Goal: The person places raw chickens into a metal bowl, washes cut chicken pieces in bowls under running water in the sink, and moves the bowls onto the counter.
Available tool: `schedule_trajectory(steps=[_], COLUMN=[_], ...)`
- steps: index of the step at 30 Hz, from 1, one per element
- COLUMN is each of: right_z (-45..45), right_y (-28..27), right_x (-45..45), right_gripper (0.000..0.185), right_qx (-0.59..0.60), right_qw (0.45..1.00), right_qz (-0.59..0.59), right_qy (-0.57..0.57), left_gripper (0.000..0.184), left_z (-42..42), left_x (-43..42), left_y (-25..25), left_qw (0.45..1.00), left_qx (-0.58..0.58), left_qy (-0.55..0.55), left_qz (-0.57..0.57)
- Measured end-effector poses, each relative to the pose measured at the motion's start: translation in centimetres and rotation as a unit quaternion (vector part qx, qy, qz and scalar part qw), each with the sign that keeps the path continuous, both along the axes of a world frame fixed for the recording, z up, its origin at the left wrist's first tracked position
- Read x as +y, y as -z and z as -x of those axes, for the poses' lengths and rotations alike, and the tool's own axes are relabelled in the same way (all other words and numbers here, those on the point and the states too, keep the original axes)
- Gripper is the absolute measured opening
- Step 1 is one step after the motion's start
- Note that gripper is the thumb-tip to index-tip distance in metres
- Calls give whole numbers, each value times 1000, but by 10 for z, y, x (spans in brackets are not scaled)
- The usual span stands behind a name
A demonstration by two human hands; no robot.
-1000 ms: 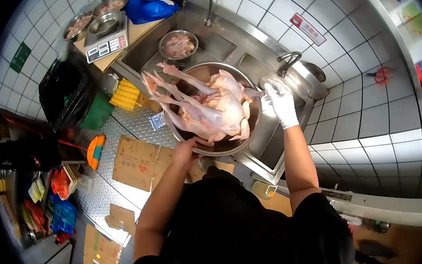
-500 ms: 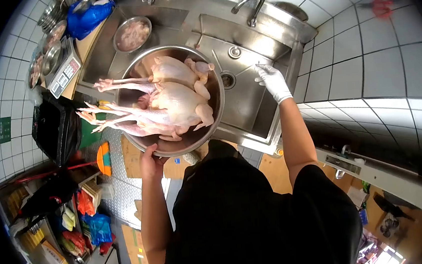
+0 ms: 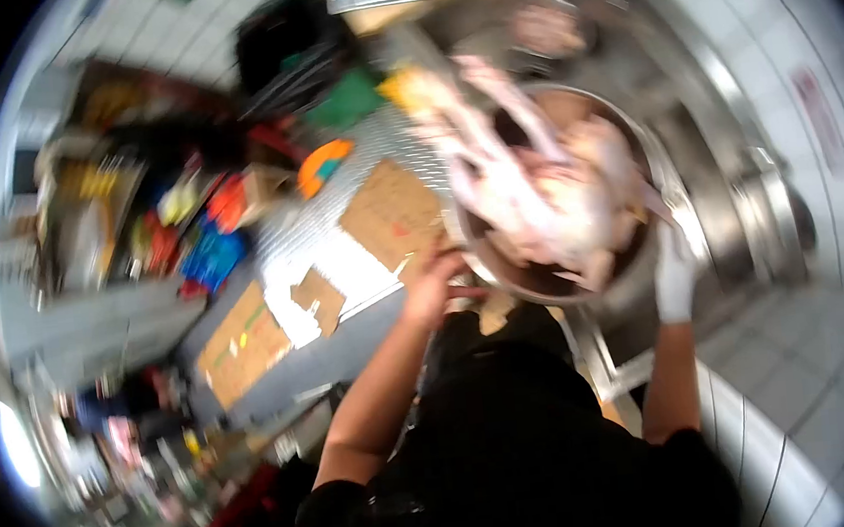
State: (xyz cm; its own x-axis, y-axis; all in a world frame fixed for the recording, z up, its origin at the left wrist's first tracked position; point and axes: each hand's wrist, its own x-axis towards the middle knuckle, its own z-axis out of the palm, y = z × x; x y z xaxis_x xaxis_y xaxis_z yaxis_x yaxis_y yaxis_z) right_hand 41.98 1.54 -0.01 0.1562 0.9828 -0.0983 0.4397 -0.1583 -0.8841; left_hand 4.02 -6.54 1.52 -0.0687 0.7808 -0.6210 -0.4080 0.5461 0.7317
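Note:
A large metal bowl (image 3: pixel 534 287) holds plucked whole birds (image 3: pixel 571 190), their legs and feet sticking out over the rim at the upper left. My bare left hand (image 3: pixel 439 280) is at the bowl's lower left rim, with its fingers against the rim. My right hand (image 3: pixel 674 266), in a white glove, is at the bowl's right side, close to the rim and a bird's neck or head. Its fingers are smeared by motion. The whole view is blurred.
The metal sink (image 3: pixel 625 341) lies under and right of the bowl. A smaller bowl of meat (image 3: pixel 547 27) stands beyond. Cardboard sheets (image 3: pixel 388 216) lie on the floor, with a black bin bag (image 3: pixel 289 59) and crowded shelves (image 3: pixel 91 207) at the left.
My gloved right hand has come from over the sink to the bowl's right side. My left hand stays at the rim. The view has swung left, and things appear turned and blurred.

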Motion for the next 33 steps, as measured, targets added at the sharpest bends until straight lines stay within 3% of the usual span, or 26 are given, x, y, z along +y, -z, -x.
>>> schedule_trajectory(steps=[3, 5, 6, 7, 9, 11, 15, 17, 18, 19, 20, 21, 22, 23, 24, 25, 27, 28, 29, 31, 33], right_z=[22, 15, -5, 5, 29, -49, -18, -19, -28, -46, -65, -74, -81, -87, -66, -34, -50, -35, -20, -38, -15], right_y=[-5, 26, 57, 48, 27, 135, 102, 90, 96, 107, 119, 128, 133, 142, 113, 72, 92, 77, 67, 105, 68], right_x=[1, 1, 10, 9, 8, 54, 71, 69, 71, 76, 79, 86, 90, 94, 77, 53, 70, 65, 57, 69, 43], right_gripper=[47, 50, 50, 50, 50, 41, 39, 39, 39, 38, 38, 38, 37, 37, 35, 33, 31, 28, 26, 30, 44], right_qx=[-52, 18, 89, 110, 151, 92, 39, -9, -55, -159, -412, -722, -835, -880, -747, -520, -442, -205, 47, 121, 84], right_qw=[999, 1000, 996, 993, 987, 991, 997, 997, 995, 982, 890, 621, 425, 322, 610, 833, 884, 974, 998, 990, 996], right_qz=[3, -16, -29, -39, -58, -94, -72, -71, -76, -93, -144, -193, -216, -216, -143, -137, -125, -89, -50, -62, 14], right_qy=[1, -4, 5, 7, 11, -22, -14, -10, -18, -47, -133, -238, -274, -275, -223, -131, -88, -41, 2, 17, -22], left_gripper=[78, 81, 82, 82, 79, 65, 54, 51, 50, 51, 53, 56, 60, 64, 68, 72, 75, 74, 72, 64, 55], left_z=[30, 61, 84, 101, 121, 126, 120, 105, 99, 87, 85, 87, 95, 106, 116, 127, 154, 164, 173, 184, 179], left_x=[-58, -114, -155, -195, -282, -375, -505, -549, -570, -572, -580, -587, -588, -581, -567, -550, -505, -476, -436, -361, -300], left_y=[25, 61, 104, 141, 155, 190, 175, 185, 199, 196, 204, 211, 219, 226, 230, 234, 243, 237, 212, 122, 28], left_qw=[994, 979, 947, 895, 839, 807, 802, 790, 803, 781, 784, 793, 802, 812, 822, 831, 846, 861, 882, 924, 945], left_qx=[82, 172, 301, 420, 459, 401, 240, 251, 242, 235, 241, 248, 257, 259, 252, 244, 200, 234, 251, 263, 258], left_qy=[-66, -59, -23, 13, 56, 29, -126, -169, -130, -241, -276, -298, -319, -345, -368, -386, -437, -409, -370, -277, -183], left_qz=[15, 90, 113, 148, 286, 432, 531, 533, 529, 526, 501, 471, 434, 392, 354, 318, 230, 190, 147, 30, -88])
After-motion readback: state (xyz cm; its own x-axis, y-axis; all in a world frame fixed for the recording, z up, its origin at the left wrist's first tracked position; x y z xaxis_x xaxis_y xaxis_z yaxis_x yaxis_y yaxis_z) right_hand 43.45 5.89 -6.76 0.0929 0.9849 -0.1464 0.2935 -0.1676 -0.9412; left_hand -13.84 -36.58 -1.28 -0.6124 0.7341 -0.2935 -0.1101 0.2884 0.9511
